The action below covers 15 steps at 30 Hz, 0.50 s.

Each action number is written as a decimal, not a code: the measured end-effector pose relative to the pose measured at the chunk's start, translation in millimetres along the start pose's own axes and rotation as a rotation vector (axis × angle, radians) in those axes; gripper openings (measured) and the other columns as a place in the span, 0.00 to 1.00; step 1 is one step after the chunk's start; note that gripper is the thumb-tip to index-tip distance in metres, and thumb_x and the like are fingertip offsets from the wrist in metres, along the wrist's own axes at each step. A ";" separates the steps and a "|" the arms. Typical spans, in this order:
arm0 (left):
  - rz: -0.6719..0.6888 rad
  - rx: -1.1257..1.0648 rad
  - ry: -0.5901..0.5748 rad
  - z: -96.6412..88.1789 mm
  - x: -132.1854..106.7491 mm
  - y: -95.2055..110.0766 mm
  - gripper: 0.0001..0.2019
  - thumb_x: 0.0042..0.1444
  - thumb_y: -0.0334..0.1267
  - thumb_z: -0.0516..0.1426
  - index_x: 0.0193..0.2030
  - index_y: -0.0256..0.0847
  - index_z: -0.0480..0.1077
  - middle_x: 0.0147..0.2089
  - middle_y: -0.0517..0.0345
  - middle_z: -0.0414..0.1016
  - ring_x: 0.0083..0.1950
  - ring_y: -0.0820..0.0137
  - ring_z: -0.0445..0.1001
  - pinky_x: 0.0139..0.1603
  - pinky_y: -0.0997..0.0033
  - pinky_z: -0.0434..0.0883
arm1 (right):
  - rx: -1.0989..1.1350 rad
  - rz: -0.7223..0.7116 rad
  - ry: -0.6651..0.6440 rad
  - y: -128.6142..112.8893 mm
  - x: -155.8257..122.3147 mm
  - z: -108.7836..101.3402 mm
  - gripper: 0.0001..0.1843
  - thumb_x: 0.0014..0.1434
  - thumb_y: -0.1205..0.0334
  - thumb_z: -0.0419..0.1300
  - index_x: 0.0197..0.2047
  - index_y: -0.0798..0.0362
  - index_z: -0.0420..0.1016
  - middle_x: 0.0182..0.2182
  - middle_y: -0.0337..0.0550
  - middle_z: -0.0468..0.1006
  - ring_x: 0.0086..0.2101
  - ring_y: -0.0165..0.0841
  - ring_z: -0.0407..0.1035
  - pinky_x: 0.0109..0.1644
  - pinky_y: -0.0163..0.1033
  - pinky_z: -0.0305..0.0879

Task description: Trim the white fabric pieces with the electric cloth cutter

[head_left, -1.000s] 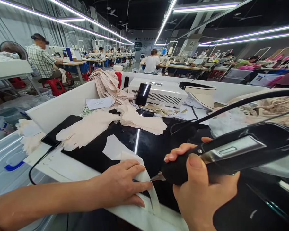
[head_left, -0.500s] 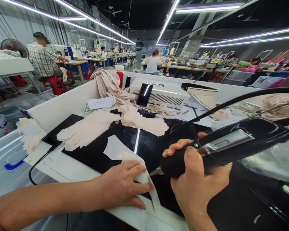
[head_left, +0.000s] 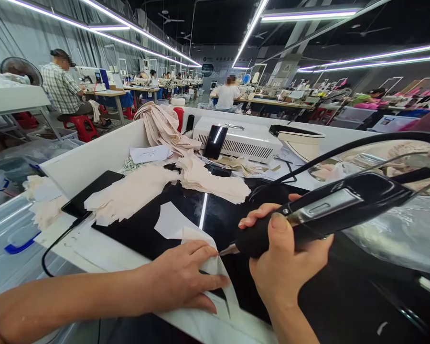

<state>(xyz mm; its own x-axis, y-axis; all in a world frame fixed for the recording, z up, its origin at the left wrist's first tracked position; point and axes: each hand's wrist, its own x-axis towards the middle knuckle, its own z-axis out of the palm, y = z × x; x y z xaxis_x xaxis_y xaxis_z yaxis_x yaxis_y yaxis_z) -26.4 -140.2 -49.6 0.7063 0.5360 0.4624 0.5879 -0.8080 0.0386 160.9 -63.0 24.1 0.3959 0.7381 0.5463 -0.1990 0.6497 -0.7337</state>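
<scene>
My left hand (head_left: 186, 277) lies on a thin white cloth piece (head_left: 186, 233), its fingers spread and pressing it against the glossy black board (head_left: 215, 215). A narrow strip of the cloth curves away past the fingertips towards the board's near edge. In my right hand (head_left: 286, 258) is a black corded handheld cutter (head_left: 326, 205), with the fingers wrapped around its grip. Its pointed metal tip (head_left: 230, 249) meets the cloth's edge right by my left index fingertip, as far as I can see.
Stacks of cream cut fabric (head_left: 215, 181) lie at the board's far side. Behind them are a phone (head_left: 215, 141) and a vented white box (head_left: 236, 136). The tool's cable (head_left: 344, 153) arcs to the right, above a clear plastic bag (head_left: 387, 234). Co-workers sit farther off.
My right hand and the cutter have shifted left, so the tip is now closer to my left index finger. My left hand and the cloth have hardly moved.
</scene>
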 end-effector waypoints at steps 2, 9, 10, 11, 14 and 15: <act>-0.017 -0.014 -0.038 -2.6 0.7 0.5 0.31 0.81 0.66 0.73 0.74 0.44 0.87 0.73 0.34 0.87 0.76 0.47 0.87 0.84 0.50 0.83 | -0.003 0.016 0.001 0.2 -0.1 -1.3 0.29 0.64 0.40 0.89 0.51 0.43 0.80 0.33 0.30 0.83 0.27 0.35 0.76 0.31 0.43 0.81; 0.026 -0.141 -0.109 -18.6 10.0 -33.0 0.19 0.92 0.42 0.67 0.79 0.37 0.83 0.70 0.38 0.92 0.74 0.55 0.91 0.81 0.59 0.85 | -0.013 0.013 -0.060 0.8 8.6 -8.7 0.33 0.60 0.35 0.92 0.51 0.45 0.83 0.32 0.30 0.84 0.26 0.33 0.75 0.31 0.42 0.81; 0.030 -0.143 -0.130 -21.8 11.7 -42.7 0.16 0.91 0.35 0.66 0.78 0.36 0.83 0.68 0.39 0.93 0.73 0.57 0.91 0.81 0.60 0.85 | -0.019 0.008 -0.066 0.0 11.2 -9.9 0.33 0.60 0.35 0.92 0.51 0.45 0.83 0.32 0.30 0.84 0.25 0.34 0.75 0.30 0.42 0.81; 0.040 -0.140 -0.154 -25.2 13.2 -52.2 0.15 0.89 0.29 0.66 0.76 0.37 0.85 0.67 0.41 0.95 0.73 0.58 0.92 0.80 0.61 0.85 | -0.026 0.005 -0.067 -1.2 13.7 -11.1 0.34 0.59 0.34 0.92 0.52 0.45 0.84 0.31 0.30 0.84 0.25 0.34 0.76 0.30 0.43 0.82; 0.040 -0.087 -0.223 -34.9 15.6 -72.2 0.21 0.80 0.16 0.66 0.68 0.42 0.89 0.66 0.48 0.95 0.70 0.60 0.93 0.72 0.66 0.87 | -0.053 0.030 -0.052 -6.6 19.3 -15.4 0.34 0.57 0.33 0.93 0.51 0.45 0.86 0.31 0.30 0.84 0.24 0.34 0.77 0.31 0.43 0.82; 0.015 -0.049 -0.252 -37.5 16.5 -74.1 0.22 0.78 0.15 0.66 0.66 0.43 0.89 0.66 0.49 0.95 0.68 0.60 0.93 0.68 0.67 0.87 | -0.058 0.039 -0.043 -8.9 20.0 -17.1 0.35 0.56 0.34 0.93 0.51 0.45 0.86 0.31 0.30 0.84 0.24 0.35 0.77 0.30 0.43 0.82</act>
<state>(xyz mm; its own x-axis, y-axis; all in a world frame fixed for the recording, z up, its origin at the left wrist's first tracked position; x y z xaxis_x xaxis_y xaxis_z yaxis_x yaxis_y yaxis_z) -73.1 -80.6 -11.6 0.7947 0.5628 0.2277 0.5609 -0.8241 0.0792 185.9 -57.0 34.7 0.3500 0.7707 0.5325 -0.1607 0.6095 -0.7763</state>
